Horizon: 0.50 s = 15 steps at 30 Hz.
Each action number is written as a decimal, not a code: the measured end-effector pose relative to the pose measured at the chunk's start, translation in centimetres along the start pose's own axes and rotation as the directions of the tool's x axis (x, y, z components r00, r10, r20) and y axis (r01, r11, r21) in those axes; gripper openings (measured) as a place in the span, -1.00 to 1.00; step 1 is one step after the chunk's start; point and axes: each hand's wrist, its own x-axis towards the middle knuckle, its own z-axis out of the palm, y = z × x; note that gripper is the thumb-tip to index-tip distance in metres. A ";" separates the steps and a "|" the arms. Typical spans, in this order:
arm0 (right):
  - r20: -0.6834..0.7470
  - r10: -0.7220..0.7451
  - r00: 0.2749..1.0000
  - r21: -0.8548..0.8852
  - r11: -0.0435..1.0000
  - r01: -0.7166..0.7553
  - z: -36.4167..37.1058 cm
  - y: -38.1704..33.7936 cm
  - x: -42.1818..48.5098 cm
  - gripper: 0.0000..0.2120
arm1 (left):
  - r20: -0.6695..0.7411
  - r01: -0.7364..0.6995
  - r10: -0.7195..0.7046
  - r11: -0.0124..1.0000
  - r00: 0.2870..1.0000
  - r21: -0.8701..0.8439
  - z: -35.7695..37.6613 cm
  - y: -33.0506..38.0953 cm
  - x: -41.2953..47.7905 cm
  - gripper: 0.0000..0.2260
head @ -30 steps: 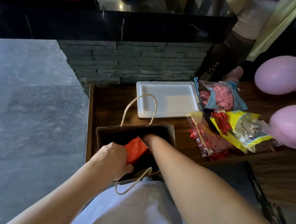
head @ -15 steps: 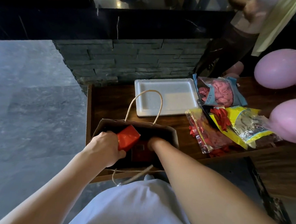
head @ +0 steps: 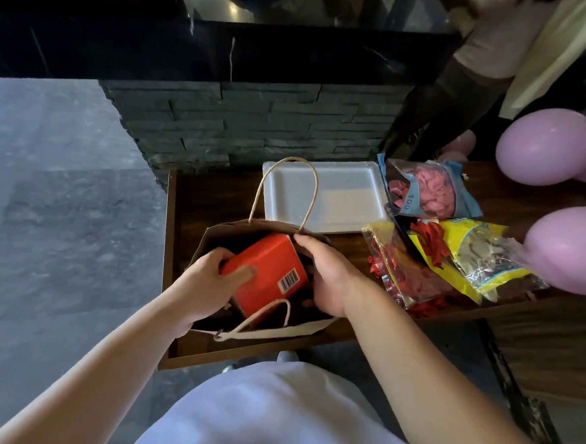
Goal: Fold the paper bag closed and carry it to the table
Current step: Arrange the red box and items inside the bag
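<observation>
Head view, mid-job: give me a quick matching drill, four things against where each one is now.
Things:
1. orange cardboard box
2. white foam tray
3. far twine handle
4. pink inflated balloons

Places:
A. right edge of view
B. upright on the bag's far rim
C. on the wooden table behind the brown paper bag
D. held in the bag's mouth

Pairs: 1-D, 2-C, 3-B, 4-A

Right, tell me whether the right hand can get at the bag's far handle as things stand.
Probably yes: the right hand rests at the paper bag rim just below the far handle, which stands upright with nothing over it.
</observation>
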 end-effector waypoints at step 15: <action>-0.030 -0.160 0.987 0.119 0.980 0.162 0.0 1.4 -1.4 -0.78 | 0.264 0.332 -0.237 0.845 0.935 -0.419 -1.0 0.8 0.4 -0.65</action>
